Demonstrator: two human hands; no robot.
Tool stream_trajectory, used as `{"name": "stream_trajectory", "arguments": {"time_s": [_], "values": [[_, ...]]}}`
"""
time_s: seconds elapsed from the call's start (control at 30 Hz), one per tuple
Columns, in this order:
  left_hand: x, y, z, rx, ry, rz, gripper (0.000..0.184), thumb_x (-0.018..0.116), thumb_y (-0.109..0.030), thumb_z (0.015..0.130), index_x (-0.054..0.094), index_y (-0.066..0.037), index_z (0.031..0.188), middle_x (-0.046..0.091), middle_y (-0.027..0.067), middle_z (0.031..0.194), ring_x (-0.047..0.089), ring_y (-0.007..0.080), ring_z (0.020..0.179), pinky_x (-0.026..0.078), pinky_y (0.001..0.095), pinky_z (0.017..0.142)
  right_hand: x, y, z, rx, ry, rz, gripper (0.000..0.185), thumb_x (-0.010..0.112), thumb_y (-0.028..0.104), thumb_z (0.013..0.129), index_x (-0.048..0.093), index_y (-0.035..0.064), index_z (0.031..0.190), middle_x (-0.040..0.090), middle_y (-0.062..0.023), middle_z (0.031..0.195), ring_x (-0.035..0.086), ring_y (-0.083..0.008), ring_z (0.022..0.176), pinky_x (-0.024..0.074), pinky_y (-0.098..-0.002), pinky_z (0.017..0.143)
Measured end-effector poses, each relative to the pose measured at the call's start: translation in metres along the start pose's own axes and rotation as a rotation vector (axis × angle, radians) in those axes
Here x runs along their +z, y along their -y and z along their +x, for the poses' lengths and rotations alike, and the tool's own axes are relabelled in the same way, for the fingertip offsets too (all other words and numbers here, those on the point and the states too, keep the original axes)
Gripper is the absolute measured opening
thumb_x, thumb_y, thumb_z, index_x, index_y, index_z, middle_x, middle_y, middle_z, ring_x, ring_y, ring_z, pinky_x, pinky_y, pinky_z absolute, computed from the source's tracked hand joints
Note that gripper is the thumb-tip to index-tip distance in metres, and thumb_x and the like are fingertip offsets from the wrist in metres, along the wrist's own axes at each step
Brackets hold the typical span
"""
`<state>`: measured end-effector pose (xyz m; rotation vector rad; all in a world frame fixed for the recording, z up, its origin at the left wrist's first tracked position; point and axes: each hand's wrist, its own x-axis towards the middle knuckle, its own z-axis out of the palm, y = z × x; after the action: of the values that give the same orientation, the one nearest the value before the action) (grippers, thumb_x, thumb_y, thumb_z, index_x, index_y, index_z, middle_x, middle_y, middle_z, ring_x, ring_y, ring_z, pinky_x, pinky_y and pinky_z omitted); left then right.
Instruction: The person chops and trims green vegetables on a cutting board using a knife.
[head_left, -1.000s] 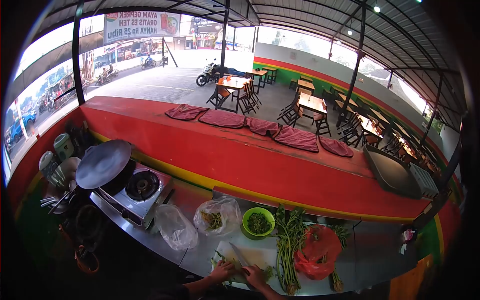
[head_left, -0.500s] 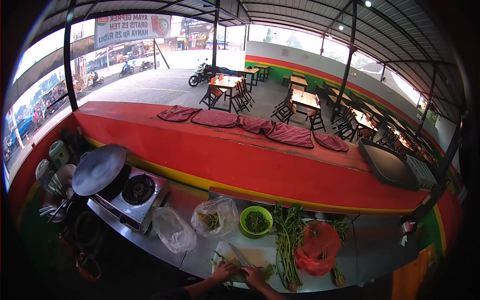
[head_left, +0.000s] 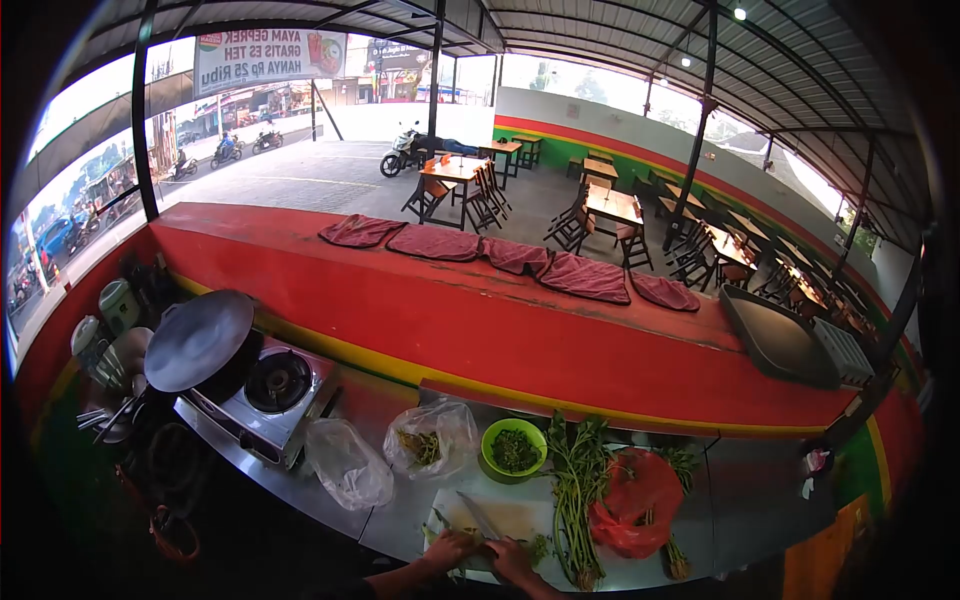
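On a whitish cutting board [head_left: 530,512] lies a knife [head_left: 480,516], blade pointing away from me and slightly left. My right hand [head_left: 512,562] is closed around its handle end. Beside it on the left, my left hand [head_left: 450,549] is closed over green stems [head_left: 440,518] that poke out past the fingers; how much it grips is hidden. Cut greens [head_left: 540,547] sit just right of the right hand. Beyond the board stands a lime-green bowl [head_left: 486,468] with chopped leaves [head_left: 514,450] in it.
Long leafy greens [head_left: 573,500] and a red plastic bag [head_left: 638,505] lie to the right. Two clear bags [head_left: 345,465] rest on the left, near a gas stove [head_left: 275,385] and a large wok [head_left: 199,341]. A red ledge [head_left: 480,330] bounds the counter's far side.
Both hands remain over the board, with only slight shifts of the fingers. The view has moved slightly, and motorbikes on the road have advanced.
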<state>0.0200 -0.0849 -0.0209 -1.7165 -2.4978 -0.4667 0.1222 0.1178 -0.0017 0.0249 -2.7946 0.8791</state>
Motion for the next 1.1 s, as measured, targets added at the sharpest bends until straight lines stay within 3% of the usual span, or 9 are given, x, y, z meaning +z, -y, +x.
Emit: {"name": "stream_trajectory", "arguments": {"time_s": [0.07, 0.13, 0.33, 0.47, 0.73, 0.87, 1.0, 1.07, 1.1], "values": [[-0.003, -0.001, -0.001, -0.006, 0.046, 0.011, 0.041, 0.062, -0.022, 0.088, 0.068, -0.024, 0.128, 0.065, 0.0014, 0.115, 0.068, 0.0207, 0.109, 0.046, 0.0424, 0.087, 0.004, -0.004, -0.003, 0.010, 0.000, -0.034, 0.023, 0.071, 0.015, 0.088, 0.078, 0.0182, 0.109, 0.072, -0.0092, 0.088, 0.070, -0.0307, 0.086, 0.0573, -0.0440, 0.075], [-0.005, -0.003, 0.000, -0.033, -0.014, 0.015, 0.022, 0.062, -0.024, 0.088, 0.071, -0.025, 0.109, 0.061, -0.0018, 0.104, 0.066, 0.0172, 0.102, 0.045, 0.0375, 0.084, 0.005, -0.007, -0.001, -0.022, -0.001, 0.011, 0.024, 0.067, 0.012, 0.087, 0.077, 0.0151, 0.110, 0.074, -0.0115, 0.092, 0.069, -0.0339, 0.089, 0.0554, -0.0467, 0.078], [-0.010, 0.001, 0.001, -0.047, -0.081, -0.044, 0.021, 0.065, -0.027, 0.085, 0.074, -0.029, 0.103, 0.062, -0.0045, 0.091, 0.068, 0.0158, 0.093, 0.046, 0.0376, 0.085, 0.010, -0.009, 0.000, -0.011, -0.016, -0.015, 0.020, 0.073, 0.019, 0.089, 0.079, 0.0180, 0.108, 0.074, -0.0089, 0.088, 0.070, -0.0308, 0.086, 0.0565, -0.0451, 0.076], [-0.009, 0.000, 0.000, -0.045, -0.084, -0.035, 0.020, 0.065, -0.026, 0.085, 0.073, -0.029, 0.103, 0.062, -0.0040, 0.092, 0.068, 0.0158, 0.095, 0.046, 0.0373, 0.085, 0.014, -0.015, -0.002, -0.023, -0.029, 0.012, 0.019, 0.074, 0.018, 0.088, 0.079, 0.0174, 0.107, 0.074, -0.0088, 0.088, 0.069, -0.0314, 0.086, 0.0562, -0.0445, 0.076], [-0.010, 0.003, -0.010, -0.018, -0.055, -0.065, 0.034, 0.063, -0.021, 0.088, 0.070, -0.028, 0.120, 0.062, -0.0016, 0.114, 0.063, 0.0188, 0.114, 0.044, 0.0472, 0.099, 0.012, -0.012, -0.003, -0.021, -0.056, -0.004, 0.019, 0.076, 0.022, 0.088, 0.079, 0.0183, 0.106, 0.072, -0.0082, 0.085, 0.069, -0.0310, 0.083, 0.0558, -0.0442, 0.074], [-0.014, 0.001, -0.011, -0.051, -0.001, -0.041, 0.040, 0.061, -0.019, 0.091, 0.069, -0.032, 0.128, 0.061, -0.0018, 0.116, 0.062, 0.0192, 0.117, 0.042, 0.0496, 0.102, 0.004, -0.005, 0.002, -0.042, -0.043, 0.004, 0.020, 0.076, 0.026, 0.089, 0.079, 0.0187, 0.107, 0.073, -0.0084, 0.090, 0.068, -0.0299, 0.087, 0.0556, -0.0442, 0.077], [-0.010, -0.001, -0.010, -0.158, 0.030, -0.134, 0.034, 0.060, -0.019, 0.092, 0.072, -0.025, 0.123, 0.063, 0.0003, 0.115, 0.062, 0.0213, 0.119, 0.042, 0.0531, 0.103, -0.004, 0.014, 0.020, 0.014, -0.039, 0.133, 0.025, 0.070, 0.023, 0.094, 0.074, 0.0068, 0.113, 0.074, -0.0149, 0.100, 0.067, -0.0370, 0.095, 0.0543, -0.0474, 0.085], [-0.014, -0.003, -0.008, -0.178, 0.052, -0.142, 0.032, 0.061, -0.020, 0.091, 0.072, -0.022, 0.121, 0.064, 0.0008, 0.115, 0.062, 0.0223, 0.118, 0.042, 0.0549, 0.103, -0.007, 0.029, 0.037, -0.047, -0.167, 0.157, 0.024, 0.068, 0.022, 0.096, 0.073, 0.0048, 0.112, 0.073, -0.0170, 0.098, 0.067, -0.0390, 0.095, 0.0540, -0.0464, 0.084], [-0.006, -0.001, -0.010, -0.191, 0.023, -0.182, 0.031, 0.061, -0.022, 0.090, 0.074, -0.022, 0.118, 0.064, 0.0009, 0.117, 0.062, 0.0231, 0.119, 0.042, 0.0561, 0.103, -0.010, 0.040, 0.047, -0.027, -0.191, 0.226, 0.024, 0.067, 0.022, 0.098, 0.073, 0.0035, 0.112, 0.072, -0.0156, 0.096, 0.067, -0.0351, 0.093, 0.0539, -0.0435, 0.083]]}}
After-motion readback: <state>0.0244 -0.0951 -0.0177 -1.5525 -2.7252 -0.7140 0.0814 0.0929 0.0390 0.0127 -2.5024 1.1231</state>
